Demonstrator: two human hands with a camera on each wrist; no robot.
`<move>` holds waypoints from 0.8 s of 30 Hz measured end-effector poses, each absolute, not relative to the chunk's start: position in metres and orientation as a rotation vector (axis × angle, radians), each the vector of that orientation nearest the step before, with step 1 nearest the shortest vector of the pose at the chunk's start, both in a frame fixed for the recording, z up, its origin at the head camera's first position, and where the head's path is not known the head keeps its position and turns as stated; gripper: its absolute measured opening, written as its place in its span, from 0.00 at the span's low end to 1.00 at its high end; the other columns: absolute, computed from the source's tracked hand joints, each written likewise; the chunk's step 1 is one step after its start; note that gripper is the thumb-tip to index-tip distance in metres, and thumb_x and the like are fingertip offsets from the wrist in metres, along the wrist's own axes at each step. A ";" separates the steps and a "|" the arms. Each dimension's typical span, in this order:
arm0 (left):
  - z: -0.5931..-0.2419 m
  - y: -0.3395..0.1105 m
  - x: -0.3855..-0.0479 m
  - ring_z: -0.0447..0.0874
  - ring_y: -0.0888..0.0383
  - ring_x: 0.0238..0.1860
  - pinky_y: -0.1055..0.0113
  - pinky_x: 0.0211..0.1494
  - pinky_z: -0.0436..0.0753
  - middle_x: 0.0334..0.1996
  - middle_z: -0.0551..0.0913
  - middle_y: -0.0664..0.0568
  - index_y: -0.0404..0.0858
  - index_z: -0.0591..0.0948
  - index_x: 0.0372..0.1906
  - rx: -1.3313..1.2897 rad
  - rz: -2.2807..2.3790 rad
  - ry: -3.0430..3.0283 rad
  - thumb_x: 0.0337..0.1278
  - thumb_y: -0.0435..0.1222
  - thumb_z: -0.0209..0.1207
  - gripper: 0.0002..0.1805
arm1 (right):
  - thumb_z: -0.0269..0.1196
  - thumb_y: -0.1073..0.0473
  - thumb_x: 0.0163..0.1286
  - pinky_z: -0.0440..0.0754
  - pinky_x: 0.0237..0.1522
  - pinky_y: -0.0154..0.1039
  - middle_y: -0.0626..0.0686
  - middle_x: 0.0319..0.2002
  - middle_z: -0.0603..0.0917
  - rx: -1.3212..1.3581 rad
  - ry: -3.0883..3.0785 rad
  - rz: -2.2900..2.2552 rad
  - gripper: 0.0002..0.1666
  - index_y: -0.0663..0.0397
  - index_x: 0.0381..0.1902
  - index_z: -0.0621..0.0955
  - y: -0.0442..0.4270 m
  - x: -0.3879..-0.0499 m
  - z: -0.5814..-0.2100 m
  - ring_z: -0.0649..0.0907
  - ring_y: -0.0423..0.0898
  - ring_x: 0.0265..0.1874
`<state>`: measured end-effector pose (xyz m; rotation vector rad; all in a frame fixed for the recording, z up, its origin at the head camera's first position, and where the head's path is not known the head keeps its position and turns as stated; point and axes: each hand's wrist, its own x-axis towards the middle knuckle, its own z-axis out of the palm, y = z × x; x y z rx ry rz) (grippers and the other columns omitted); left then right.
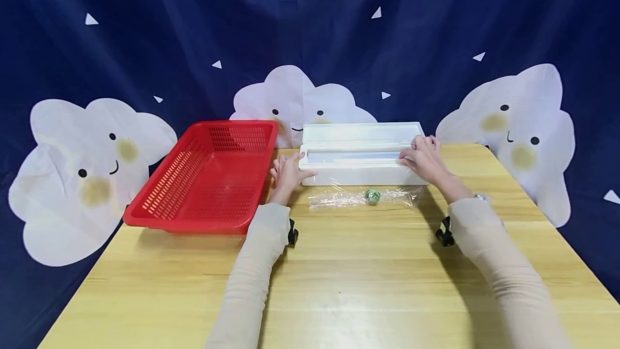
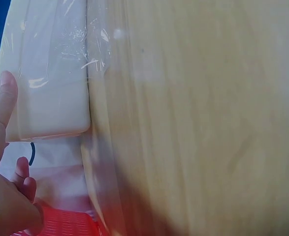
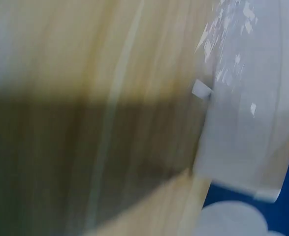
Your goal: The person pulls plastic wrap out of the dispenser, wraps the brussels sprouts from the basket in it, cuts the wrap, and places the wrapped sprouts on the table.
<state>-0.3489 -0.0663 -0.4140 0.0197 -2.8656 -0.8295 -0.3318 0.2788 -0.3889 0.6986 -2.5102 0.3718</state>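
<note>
A white cling film box (image 1: 363, 175) stands at the far side of the table, its lid (image 1: 360, 132) raised behind it. Clear cling film (image 1: 334, 198) hangs over its front and lies on the wood, with a small green ball (image 1: 372, 196) at the film. My left hand (image 1: 289, 174) spans the box's left front corner, thumb straight along it; in the left wrist view the thumb (image 2: 5, 96) touches the box. At the right end, my right hand (image 1: 426, 158) bends its fingers at the front rim, seeming to pinch the film; the right wrist view does not show them.
A red plastic basket (image 1: 194, 221) with slotted walls stands just left of my left forearm. The wooden table (image 1: 349, 295) reaches towards me. Behind it hangs a dark blue cloth (image 1: 339, 31) with white clouds. Something small and shiny (image 1: 481, 197) lies beside my right wrist.
</note>
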 end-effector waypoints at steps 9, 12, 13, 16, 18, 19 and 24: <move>-0.413 -0.064 -0.348 0.61 0.45 0.52 0.52 0.50 0.62 0.50 0.69 0.42 0.52 0.74 0.58 0.029 -0.828 -2.868 0.32 0.58 0.68 0.39 | 0.65 0.65 0.53 0.49 0.51 0.64 0.56 0.27 0.61 0.608 -2.516 0.351 0.04 0.59 0.27 0.81 0.331 -0.320 -0.389 0.62 0.58 0.30; -0.413 -0.065 -0.348 0.60 0.45 0.53 0.52 0.51 0.62 0.51 0.69 0.43 0.52 0.73 0.58 0.024 -0.834 -2.868 0.33 0.58 0.68 0.39 | 0.64 0.64 0.54 0.48 0.53 0.65 0.56 0.27 0.59 0.577 -2.536 0.352 0.04 0.58 0.29 0.80 0.337 -0.317 -0.391 0.61 0.59 0.30; -0.413 -0.066 -0.348 0.60 0.45 0.53 0.52 0.51 0.61 0.51 0.69 0.43 0.52 0.73 0.59 0.022 -0.837 -2.870 0.33 0.58 0.68 0.40 | 0.64 0.64 0.54 0.47 0.53 0.65 0.56 0.27 0.59 0.573 -2.532 0.355 0.04 0.58 0.29 0.80 0.338 -0.317 -0.392 0.61 0.59 0.30; -0.413 -0.068 -0.349 0.60 0.46 0.52 0.52 0.51 0.61 0.50 0.69 0.43 0.53 0.73 0.59 0.020 -0.826 -2.875 0.33 0.58 0.68 0.40 | 0.64 0.64 0.54 0.47 0.54 0.65 0.56 0.28 0.60 0.557 -2.539 0.365 0.04 0.58 0.29 0.80 0.341 -0.316 -0.392 0.61 0.60 0.31; -0.413 -0.068 -0.349 0.60 0.47 0.51 0.52 0.51 0.61 0.50 0.69 0.44 0.54 0.72 0.59 0.027 -0.816 -2.880 0.33 0.59 0.67 0.40 | 0.64 0.64 0.55 0.46 0.54 0.66 0.57 0.28 0.61 0.545 -2.544 0.369 0.04 0.58 0.30 0.80 0.343 -0.315 -0.391 0.62 0.61 0.32; -0.412 -0.068 -0.349 0.60 0.47 0.51 0.52 0.51 0.61 0.50 0.68 0.44 0.54 0.72 0.60 0.032 -0.814 -2.881 0.33 0.59 0.67 0.40 | 0.64 0.64 0.55 0.46 0.54 0.66 0.57 0.28 0.61 0.543 -2.549 0.370 0.04 0.58 0.30 0.80 0.343 -0.315 -0.391 0.62 0.61 0.32; -0.410 -0.068 -0.348 0.59 0.46 0.52 0.51 0.52 0.60 0.52 0.68 0.42 0.54 0.71 0.61 0.059 -0.882 -2.868 0.34 0.57 0.68 0.41 | 0.63 0.64 0.57 0.45 0.54 0.65 0.57 0.29 0.60 0.521 -2.577 0.375 0.05 0.57 0.33 0.80 0.342 -0.315 -0.389 0.61 0.61 0.33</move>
